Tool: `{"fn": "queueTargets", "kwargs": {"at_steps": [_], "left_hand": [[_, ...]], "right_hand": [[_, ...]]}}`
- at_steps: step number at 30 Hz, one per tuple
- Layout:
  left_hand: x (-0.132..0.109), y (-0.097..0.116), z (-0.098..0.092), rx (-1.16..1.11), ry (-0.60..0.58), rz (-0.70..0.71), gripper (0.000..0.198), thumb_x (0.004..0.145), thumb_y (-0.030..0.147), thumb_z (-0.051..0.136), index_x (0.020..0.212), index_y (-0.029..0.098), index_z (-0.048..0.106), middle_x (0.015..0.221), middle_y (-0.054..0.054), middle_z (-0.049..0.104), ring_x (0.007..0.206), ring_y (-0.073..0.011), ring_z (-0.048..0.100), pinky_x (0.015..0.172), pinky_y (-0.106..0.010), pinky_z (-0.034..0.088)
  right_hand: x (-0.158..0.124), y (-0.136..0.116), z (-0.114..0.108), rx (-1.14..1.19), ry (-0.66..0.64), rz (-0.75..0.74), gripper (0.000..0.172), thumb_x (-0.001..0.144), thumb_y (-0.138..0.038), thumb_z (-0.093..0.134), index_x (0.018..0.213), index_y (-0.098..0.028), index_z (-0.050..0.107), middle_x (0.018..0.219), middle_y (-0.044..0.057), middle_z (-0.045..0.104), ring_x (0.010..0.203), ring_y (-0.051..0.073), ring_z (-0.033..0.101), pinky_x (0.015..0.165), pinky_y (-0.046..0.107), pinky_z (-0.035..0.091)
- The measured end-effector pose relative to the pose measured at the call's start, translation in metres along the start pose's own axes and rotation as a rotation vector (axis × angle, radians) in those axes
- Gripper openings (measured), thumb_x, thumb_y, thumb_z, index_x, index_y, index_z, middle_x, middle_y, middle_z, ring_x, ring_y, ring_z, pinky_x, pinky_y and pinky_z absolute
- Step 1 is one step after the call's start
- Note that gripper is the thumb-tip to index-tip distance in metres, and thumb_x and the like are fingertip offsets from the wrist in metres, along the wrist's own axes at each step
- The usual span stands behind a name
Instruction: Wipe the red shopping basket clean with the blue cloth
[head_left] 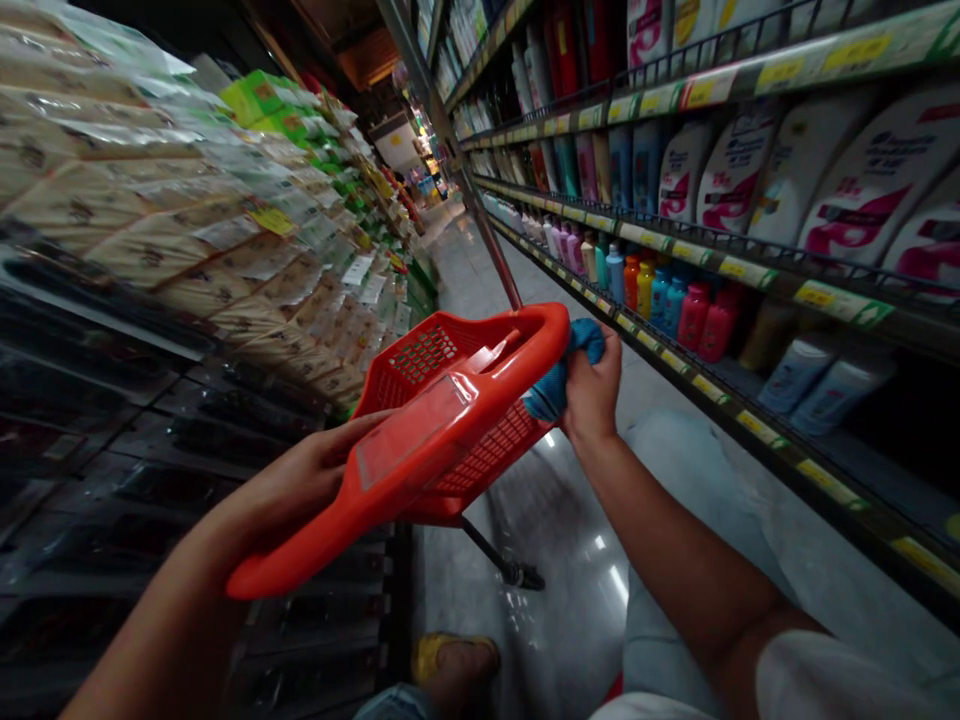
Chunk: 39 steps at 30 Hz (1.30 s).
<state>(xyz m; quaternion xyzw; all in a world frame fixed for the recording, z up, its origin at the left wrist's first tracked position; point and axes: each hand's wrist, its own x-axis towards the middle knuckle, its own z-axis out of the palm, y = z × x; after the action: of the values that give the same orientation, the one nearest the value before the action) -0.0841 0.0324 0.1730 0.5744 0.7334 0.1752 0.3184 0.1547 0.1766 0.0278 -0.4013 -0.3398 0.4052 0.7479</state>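
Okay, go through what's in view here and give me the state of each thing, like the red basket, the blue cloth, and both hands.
Red plastic basket, tilted, off the floor.
Blue cloth, bunched, pressed against the basket's rim.
Right hand, closed around the blue cloth.
Left hand, fingers resting on the basket's rim.
Shampoo bottles, standing upright in rows on the shelf.
Tiled floor, glossy and reflective.
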Motion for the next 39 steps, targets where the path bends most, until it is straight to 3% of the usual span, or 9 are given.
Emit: {"fn": "queueTargets", "kwargs": {"at_steps": [3,8,12,16,19,23,28,33,39], "left_hand": [[-0.012,-0.005,-0.012,0.053,0.078,-0.001,0.051,0.077,0.048,0.072,0.121,0.02,0.07,0.104,0.002,0.079,0.094,-0.0216,0.074,0.084,-0.04,0.057],[-0.055,0.015,-0.024,0.48,0.509,0.245,0.064,0.078,0.08,0.055,0.103,0.025,0.077,0.093,-0.002,0.081,0.077,-0.0224,0.076,0.066,-0.035,0.061],[-0.087,0.059,0.042,0.836,0.514,0.645,0.04,0.095,0.046,0.049,0.131,0.035,0.064,0.123,0.0,0.074,0.098,-0.0223,0.074,0.077,-0.032,0.062],[-0.065,0.085,0.127,0.948,0.811,0.564,0.047,0.099,0.034,0.044,0.139,0.012,0.055,0.125,-0.015,0.071,0.113,-0.0281,0.066,0.104,-0.045,0.047],[-0.041,0.083,0.152,0.95,1.013,0.416,0.044,0.098,0.037,0.049,0.132,0.011,0.059,0.11,-0.015,0.074,0.1,-0.0282,0.066,0.1,-0.045,0.04],[-0.038,0.075,0.146,0.898,1.032,0.457,0.036,0.098,0.035,0.05,0.125,0.016,0.063,0.11,-0.012,0.074,0.1,-0.0255,0.065,0.098,-0.04,0.036],[-0.047,0.071,0.142,0.904,1.054,0.498,0.033,0.097,0.032,0.051,0.122,0.015,0.064,0.107,-0.011,0.075,0.099,-0.0245,0.066,0.1,-0.039,0.036],[-0.053,0.067,0.143,0.872,1.096,0.546,0.031,0.097,0.03,0.05,0.12,0.018,0.065,0.105,-0.009,0.076,0.097,-0.0242,0.067,0.098,-0.039,0.037],[-0.061,0.063,0.14,0.838,1.098,0.556,0.028,0.096,0.028,0.049,0.115,0.017,0.067,0.1,-0.01,0.076,0.093,-0.025,0.067,0.095,-0.04,0.037]], "right_hand": [[-0.01,-0.041,-0.017,-0.021,0.016,-0.196,0.037,0.084,-0.022,0.051,0.122,-0.025,0.051,0.117,0.008,0.061,0.111,0.023,0.062,0.105,0.046,0.048],[-0.017,-0.101,-0.035,-0.204,-0.471,-0.488,0.033,0.075,-0.01,0.057,0.1,-0.028,0.068,0.102,0.003,0.067,0.1,0.024,0.065,0.1,0.046,0.051],[-0.003,-0.103,-0.028,-0.211,-0.58,-0.413,0.028,0.072,-0.01,0.054,0.092,-0.024,0.067,0.093,0.002,0.068,0.091,0.022,0.066,0.091,0.041,0.054],[0.005,-0.09,-0.017,-0.217,-0.648,-0.247,0.021,0.071,-0.016,0.053,0.087,-0.022,0.066,0.08,-0.001,0.067,0.075,0.018,0.063,0.079,0.034,0.054],[0.004,-0.084,-0.01,-0.218,-0.751,-0.211,0.021,0.072,-0.017,0.052,0.087,-0.021,0.066,0.077,-0.003,0.066,0.07,0.015,0.06,0.074,0.03,0.052],[0.006,-0.058,0.009,-0.235,-0.831,-0.192,0.023,0.074,-0.015,0.051,0.09,-0.02,0.065,0.085,0.0,0.068,0.08,0.017,0.062,0.082,0.031,0.052],[0.006,-0.013,0.021,-0.477,-0.688,-0.256,0.029,0.074,-0.013,0.052,0.099,-0.02,0.065,0.1,0.007,0.066,0.096,0.023,0.063,0.093,0.04,0.052],[0.001,-0.028,-0.002,-0.496,-0.47,-0.367,0.04,0.078,-0.013,0.053,0.116,-0.025,0.062,0.115,0.008,0.061,0.108,0.026,0.062,0.098,0.044,0.051],[-0.013,-0.08,-0.029,-0.234,-0.901,-0.337,0.045,0.081,-0.012,0.054,0.124,-0.027,0.058,0.121,0.003,0.066,0.112,0.021,0.065,0.102,0.04,0.052]]}}
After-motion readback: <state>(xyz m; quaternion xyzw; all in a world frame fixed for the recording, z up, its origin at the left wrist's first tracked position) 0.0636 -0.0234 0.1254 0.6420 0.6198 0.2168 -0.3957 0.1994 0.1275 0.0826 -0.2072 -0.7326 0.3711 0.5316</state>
